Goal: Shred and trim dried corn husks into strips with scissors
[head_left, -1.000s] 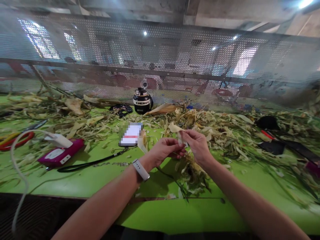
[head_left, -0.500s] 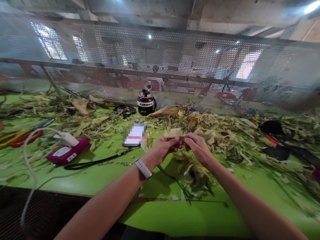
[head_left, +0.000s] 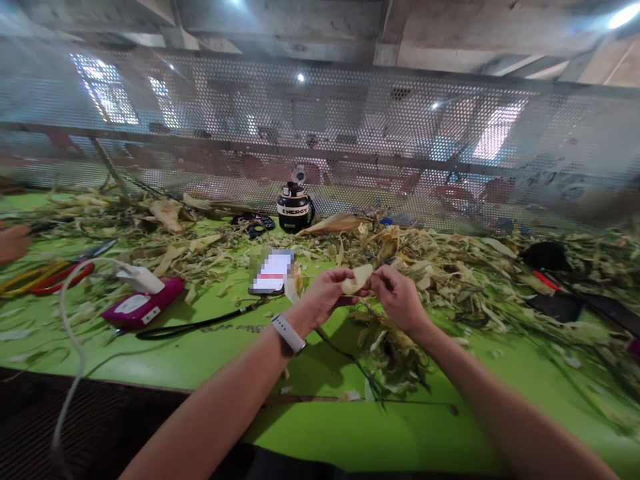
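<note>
Both of my hands meet over the green table, around a pale piece of corn husk. My left hand, with a light watch band on the wrist, pinches the husk between thumb and fingers. At the husk's right edge, my right hand is closed with its fingertips pressed together on it. Below them lies a clump of dried husk with a dark stem. A phone on a black strap rests left of my left hand.
Scraps of husk cover the back of the table. A black bottle stands before a perforated metal screen. On the left are a magenta power block with a white plug, scissors and another person's hand.
The husk piece has turned and stands more tilted between my hands. My right hand has shifted slightly right and curled more. Another person's hand has come in at the left edge.
</note>
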The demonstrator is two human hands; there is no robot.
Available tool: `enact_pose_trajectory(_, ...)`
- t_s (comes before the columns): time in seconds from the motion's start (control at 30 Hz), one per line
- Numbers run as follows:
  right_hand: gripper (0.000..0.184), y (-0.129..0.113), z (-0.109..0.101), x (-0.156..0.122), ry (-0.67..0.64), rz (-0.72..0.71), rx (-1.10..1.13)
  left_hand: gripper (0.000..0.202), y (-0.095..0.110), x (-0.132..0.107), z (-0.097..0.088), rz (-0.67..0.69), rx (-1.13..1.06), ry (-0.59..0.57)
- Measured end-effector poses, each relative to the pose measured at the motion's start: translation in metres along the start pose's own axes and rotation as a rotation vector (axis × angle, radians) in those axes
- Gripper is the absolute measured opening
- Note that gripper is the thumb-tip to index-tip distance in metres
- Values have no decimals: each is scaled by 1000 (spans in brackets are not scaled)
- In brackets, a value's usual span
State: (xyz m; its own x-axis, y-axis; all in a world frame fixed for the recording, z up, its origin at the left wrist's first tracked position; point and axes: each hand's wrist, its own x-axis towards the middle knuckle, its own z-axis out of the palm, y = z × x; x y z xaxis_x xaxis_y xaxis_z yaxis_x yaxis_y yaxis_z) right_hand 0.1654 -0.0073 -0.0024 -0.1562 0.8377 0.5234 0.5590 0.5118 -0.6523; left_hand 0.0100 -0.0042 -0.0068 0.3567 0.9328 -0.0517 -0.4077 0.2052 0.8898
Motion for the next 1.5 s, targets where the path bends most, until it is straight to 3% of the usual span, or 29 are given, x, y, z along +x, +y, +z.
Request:
enact_pose_trajectory(0.17,21,-2,0,-1,-22,-28,-6,18,1,2,-2,-8,-59,0)
enact_pose_trajectory(0.3,12,-1,-3,-2,-17,-55,18,6,0,7,-5,-70,-248,29)
enact_pose_trajectory(0.5,10,3,-8,1,-42,-332,-1,15,0,10,-9,-182,-443,7)
enact_pose_trajectory(0.8,9,2,-11,5,-9,-398,47,19,8,3,-2,-271,-445,-8)
enact_pose_trajectory(0.93,8,4,-11,4,3,-358,42,18,6,3,-2,-239,-404,12)
enact_pose_trajectory(1.1,6,2,-6,0,43,-199,29,3,3,2,-1,-113,-226,-2)
enact_pose_trajectory(1.27,11,1,-3,-1,6,-39,79,18,2,-2,1,-5,2,13)
enact_pose_trajectory(1.5,32,3,-5,1,-63,-46,256,22,-3,-2,0,65,90,33)
